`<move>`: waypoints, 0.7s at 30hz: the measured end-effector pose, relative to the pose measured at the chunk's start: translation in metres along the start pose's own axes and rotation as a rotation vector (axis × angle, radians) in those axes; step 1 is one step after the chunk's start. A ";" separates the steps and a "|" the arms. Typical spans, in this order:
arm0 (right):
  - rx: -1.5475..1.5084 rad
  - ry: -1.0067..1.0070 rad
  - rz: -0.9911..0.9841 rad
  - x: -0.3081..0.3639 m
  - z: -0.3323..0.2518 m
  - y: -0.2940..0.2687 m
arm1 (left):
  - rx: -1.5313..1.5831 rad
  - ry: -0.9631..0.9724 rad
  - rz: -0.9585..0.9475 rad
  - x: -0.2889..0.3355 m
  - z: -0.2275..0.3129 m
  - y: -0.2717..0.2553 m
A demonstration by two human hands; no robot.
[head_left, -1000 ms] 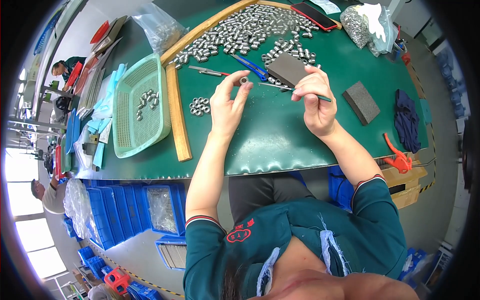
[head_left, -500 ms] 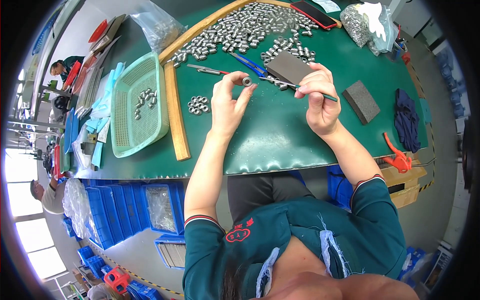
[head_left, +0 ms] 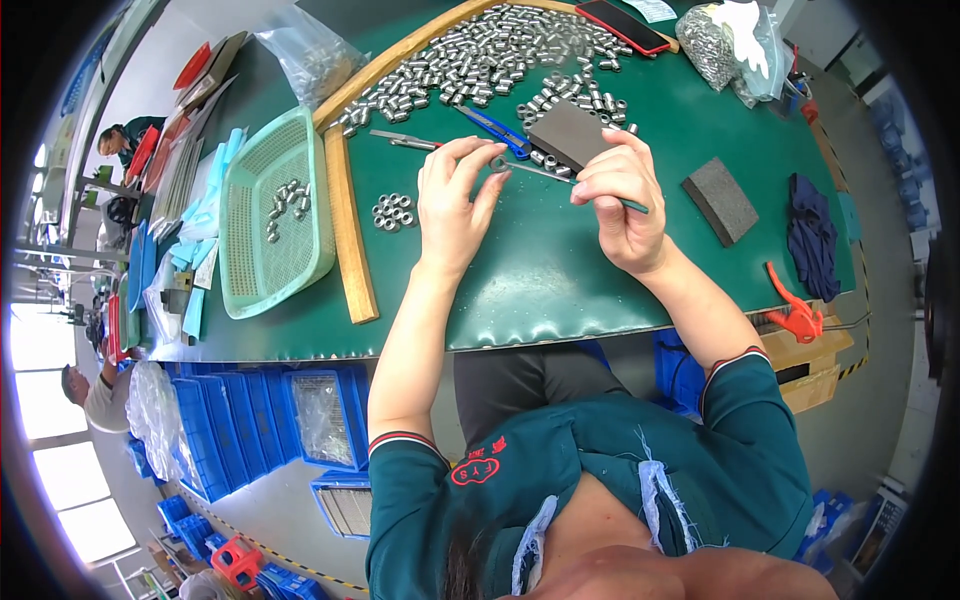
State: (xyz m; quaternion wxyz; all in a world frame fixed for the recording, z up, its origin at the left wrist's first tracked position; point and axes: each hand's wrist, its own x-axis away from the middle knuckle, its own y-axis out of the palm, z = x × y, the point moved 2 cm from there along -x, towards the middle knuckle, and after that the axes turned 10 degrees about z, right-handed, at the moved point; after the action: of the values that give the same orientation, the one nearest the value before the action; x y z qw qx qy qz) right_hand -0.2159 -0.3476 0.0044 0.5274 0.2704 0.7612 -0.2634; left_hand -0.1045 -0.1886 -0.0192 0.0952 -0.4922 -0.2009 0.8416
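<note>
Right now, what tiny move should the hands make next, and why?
Probably, the right hand should guide the thin tool gently against the small metal piece: the left hand pinches that piece, and the tool's tip points at it, very near, though I can't tell whether they touch.

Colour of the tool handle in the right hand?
Green; the handle's end shows past the right hand in the head view.

1 sm. metal ring (head_left: 499,165); slanted thin green-hndl. tool (head_left: 547,174), tip at ring.
</note>
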 end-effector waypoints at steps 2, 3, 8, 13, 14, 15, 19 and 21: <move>0.019 0.009 -0.023 0.001 0.000 0.002 | -0.017 0.029 -0.006 -0.001 0.001 0.000; 0.020 0.009 -0.023 0.001 -0.001 0.002 | -0.035 0.056 -0.013 -0.001 0.002 0.001; 0.269 0.036 -0.202 0.003 0.000 0.013 | -0.095 0.150 -0.023 -0.001 0.010 0.002; 0.070 -0.089 0.061 -0.001 -0.002 -0.005 | -0.098 0.115 -0.011 0.000 0.005 0.000; 0.069 -0.090 0.060 -0.002 0.000 -0.005 | -0.088 0.094 0.000 0.000 0.004 0.001; 0.066 -0.079 0.047 -0.001 0.002 -0.005 | -0.075 0.074 0.009 -0.001 0.003 0.001; 0.067 -0.069 -0.010 -0.001 -0.002 -0.002 | -0.090 0.083 -0.013 0.000 0.004 0.000; 0.122 -0.066 -0.058 -0.001 -0.002 0.003 | -0.085 0.122 -0.017 -0.001 0.006 0.001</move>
State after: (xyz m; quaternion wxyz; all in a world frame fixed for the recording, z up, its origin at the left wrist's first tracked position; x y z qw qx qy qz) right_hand -0.2152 -0.3445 0.0062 0.5269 0.2710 0.7334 -0.3332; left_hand -0.1092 -0.1916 -0.0161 0.0935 -0.5446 -0.2345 0.7998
